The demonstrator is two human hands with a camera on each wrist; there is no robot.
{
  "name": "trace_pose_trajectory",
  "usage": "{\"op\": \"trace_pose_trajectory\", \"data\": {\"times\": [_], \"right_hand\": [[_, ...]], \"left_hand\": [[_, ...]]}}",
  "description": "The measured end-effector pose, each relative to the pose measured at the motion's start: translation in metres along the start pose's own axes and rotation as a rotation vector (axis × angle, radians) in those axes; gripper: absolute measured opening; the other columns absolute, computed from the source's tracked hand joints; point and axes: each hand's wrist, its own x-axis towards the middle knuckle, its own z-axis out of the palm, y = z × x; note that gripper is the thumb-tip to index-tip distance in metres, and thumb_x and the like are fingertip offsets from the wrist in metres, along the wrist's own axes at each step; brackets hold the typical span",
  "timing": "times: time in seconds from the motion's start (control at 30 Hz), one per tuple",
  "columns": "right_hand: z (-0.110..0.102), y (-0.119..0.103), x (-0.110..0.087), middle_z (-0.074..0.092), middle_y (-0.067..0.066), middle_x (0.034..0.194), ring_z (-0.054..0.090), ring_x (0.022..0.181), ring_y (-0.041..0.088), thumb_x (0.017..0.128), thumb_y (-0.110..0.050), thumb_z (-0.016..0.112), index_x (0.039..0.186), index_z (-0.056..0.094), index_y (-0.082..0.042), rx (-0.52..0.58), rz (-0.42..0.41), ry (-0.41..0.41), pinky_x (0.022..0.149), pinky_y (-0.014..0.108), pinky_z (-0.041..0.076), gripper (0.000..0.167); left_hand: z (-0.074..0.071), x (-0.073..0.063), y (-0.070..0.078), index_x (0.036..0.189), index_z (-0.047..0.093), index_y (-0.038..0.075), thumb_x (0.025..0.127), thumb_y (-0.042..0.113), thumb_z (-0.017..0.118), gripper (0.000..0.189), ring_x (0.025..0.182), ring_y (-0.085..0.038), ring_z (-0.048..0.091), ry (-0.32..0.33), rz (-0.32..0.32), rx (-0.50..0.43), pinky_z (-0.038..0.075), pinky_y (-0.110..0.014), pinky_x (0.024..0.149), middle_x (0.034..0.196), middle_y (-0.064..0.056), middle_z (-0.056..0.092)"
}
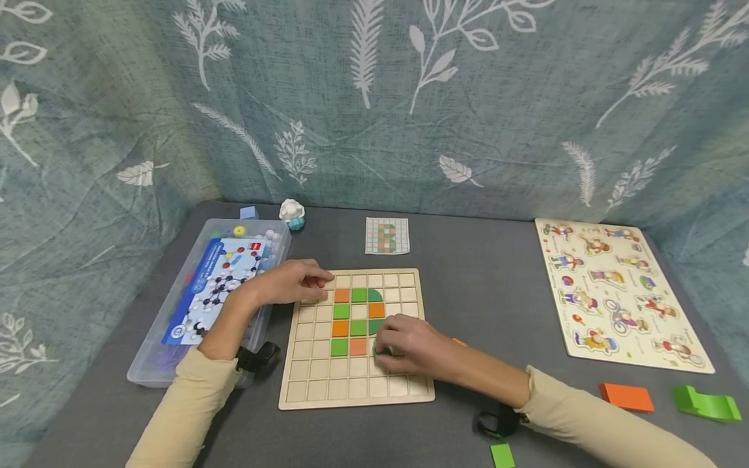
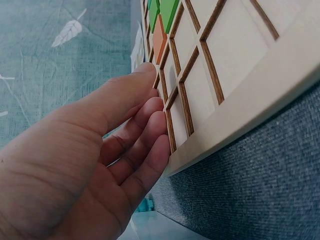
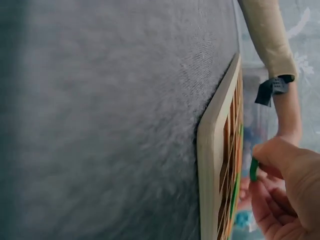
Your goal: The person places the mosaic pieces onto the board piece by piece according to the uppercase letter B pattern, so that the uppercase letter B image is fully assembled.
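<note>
1. My right hand pinches a dark green piece between thumb and fingertips, just above the grid board, beside the salmon square in the lowest filled row.
2. My left hand is relaxed, fingers loosely bent, fingertips touching the board near its far left corner.
3. The board lies flat on the table in front of me, with green and orange squares and dark green curved pieces set in its middle cells.
4. Beyond the board lies a small pattern card; left of it, a clear plastic box.
5. To my right lies a picture puzzle, with an orange block and a green block nearer me.
</note>
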Motion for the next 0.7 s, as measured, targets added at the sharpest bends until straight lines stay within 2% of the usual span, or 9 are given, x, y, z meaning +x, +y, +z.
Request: {"op": "trace_pose_trajectory", "data": {"times": [0.17,0.33,0.47,0.7], "right_hand": [[0.009,-0.001,0.009,0.063,-0.001,0.087,0.060,0.080,0.010,0.078,-0.012,0.078,0.079,0.065,-0.013,-0.035,0.025,-0.027,0.073,0.017,0.049,0.013],[0.014,-0.002,0.010,0.062,0.000,0.085,0.061,0.080,0.011,0.079,-0.009,0.076,0.079,0.067,-0.013,-0.093,0.019,-0.015,0.074,0.017,0.050,0.010],[0.015,-0.003,0.010,0.062,-0.001,0.086,0.060,0.080,0.010,0.081,-0.010,0.075,0.081,0.069,-0.014,-0.152,0.024,-0.040,0.073,0.016,0.050,0.007],[0.015,-0.010,0.010,0.061,-0.001,0.083,0.058,0.075,0.009,0.081,-0.007,0.074,0.079,0.069,-0.014,-0.219,0.067,-0.052,0.068,0.016,0.048,0.009]], "left_hand": [[0.000,0.001,0.000,0.127,0.063,0.000,0.092,0.017,0.065,0.039,0.083,-0.013,0.052,0.003,0.004,-0.002,0.046,-0.027,0.075,0.100,-0.007,0.063],[0.000,0.001,0.000,0.127,0.063,-0.001,0.092,0.018,0.065,0.039,0.083,-0.013,0.052,0.002,-0.002,-0.003,0.045,-0.027,0.074,0.099,-0.007,0.063],[0.000,0.001,-0.001,0.127,0.063,-0.001,0.093,0.018,0.064,0.039,0.083,-0.013,0.052,-0.001,-0.006,-0.004,0.045,-0.027,0.074,0.100,-0.007,0.063],[-0.001,0.000,-0.001,0.129,0.061,-0.001,0.093,0.019,0.064,0.040,0.084,-0.013,0.052,-0.010,-0.009,-0.007,0.045,-0.028,0.074,0.100,-0.008,0.062]]}}
